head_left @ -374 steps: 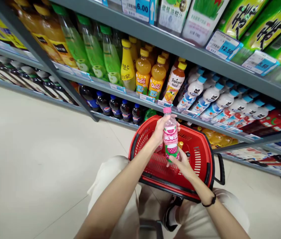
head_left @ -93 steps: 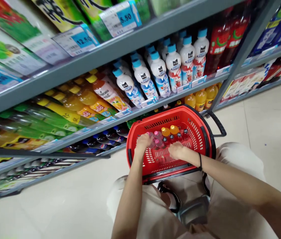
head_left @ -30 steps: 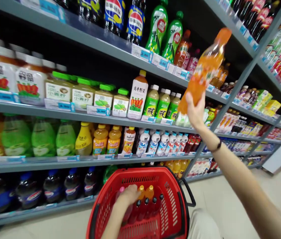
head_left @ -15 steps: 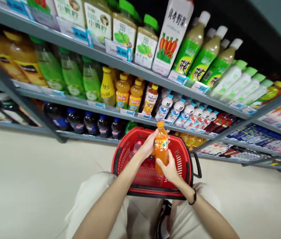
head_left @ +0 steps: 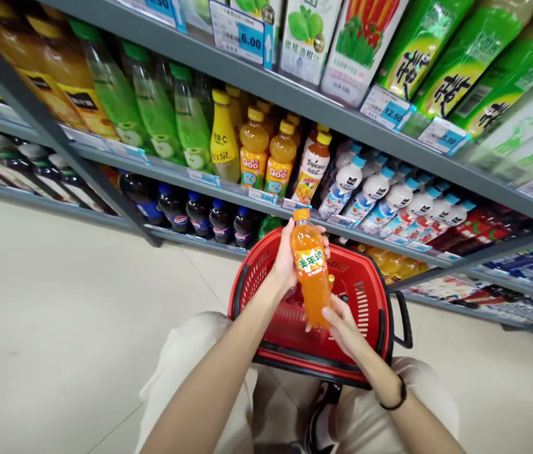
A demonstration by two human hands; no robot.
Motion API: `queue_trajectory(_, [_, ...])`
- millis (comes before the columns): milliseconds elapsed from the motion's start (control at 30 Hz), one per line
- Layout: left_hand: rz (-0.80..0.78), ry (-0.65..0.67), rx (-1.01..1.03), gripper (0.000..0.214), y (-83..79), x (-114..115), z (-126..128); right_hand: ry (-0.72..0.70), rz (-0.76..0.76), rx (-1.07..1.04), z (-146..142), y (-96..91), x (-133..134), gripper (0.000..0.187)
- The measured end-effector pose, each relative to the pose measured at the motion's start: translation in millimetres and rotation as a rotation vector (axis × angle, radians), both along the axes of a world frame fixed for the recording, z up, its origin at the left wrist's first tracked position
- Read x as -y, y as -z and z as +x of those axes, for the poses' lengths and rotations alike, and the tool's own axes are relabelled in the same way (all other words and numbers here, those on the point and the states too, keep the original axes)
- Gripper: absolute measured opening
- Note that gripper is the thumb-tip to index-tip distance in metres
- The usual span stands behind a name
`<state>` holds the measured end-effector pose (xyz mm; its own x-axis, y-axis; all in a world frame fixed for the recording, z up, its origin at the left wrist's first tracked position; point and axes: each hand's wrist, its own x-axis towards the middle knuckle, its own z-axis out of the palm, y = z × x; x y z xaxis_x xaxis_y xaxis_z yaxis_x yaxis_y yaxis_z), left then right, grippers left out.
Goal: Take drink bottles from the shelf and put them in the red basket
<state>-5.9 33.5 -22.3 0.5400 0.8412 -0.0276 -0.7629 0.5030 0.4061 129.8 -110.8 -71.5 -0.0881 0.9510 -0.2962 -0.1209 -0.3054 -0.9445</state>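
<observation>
An orange soda bottle [head_left: 312, 277] with an orange cap and a green-and-white label is held upright over a red shopping basket [head_left: 375, 296]. My left hand [head_left: 288, 258] wraps round its upper part, just under the cap. My right hand [head_left: 342, 325] grips its base from below, with a black band on that wrist. The basket stands on the floor in front of my knees, and the bottle and hands hide most of what is inside it.
Grey store shelves [head_left: 323, 104] run across the view, packed with green, yellow, orange and white drink bottles and blue price tags. Dark cola bottles [head_left: 200, 217] stand on the lowest shelf behind the basket. Pale tiled floor [head_left: 58, 302] spreads to the left.
My right hand took the orange bottle from a high shelf and brought it down over the basket, where my left hand joined it. Since half a second ago the bottle has tilted slightly.
</observation>
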Motion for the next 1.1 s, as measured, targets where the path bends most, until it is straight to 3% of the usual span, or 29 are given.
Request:
queue_trajectory(233, [0.032,-0.024,-0.072,0.068,4.6,2.7,2.6,0.235,0.119,0.160,2.9,13.9,5.3,0.055])
queue_trajectory(500, [0.014,0.025,-0.094,0.065,7.0,5.0,2.7,0.226,0.074,0.181,-4.2,28.5,15.1,0.058])
queue_trajectory(867, [0.040,0.010,-0.168,0.077,1.1,4.6,-0.8,0.234,0.122,0.240,-2.8,33.9,14.3,0.060])
queue_trajectory(1100, [0.030,-0.016,-0.198,0.068,0.0,3.7,-2.4,0.218,0.122,0.227,-2.3,34.9,16.1,0.057])
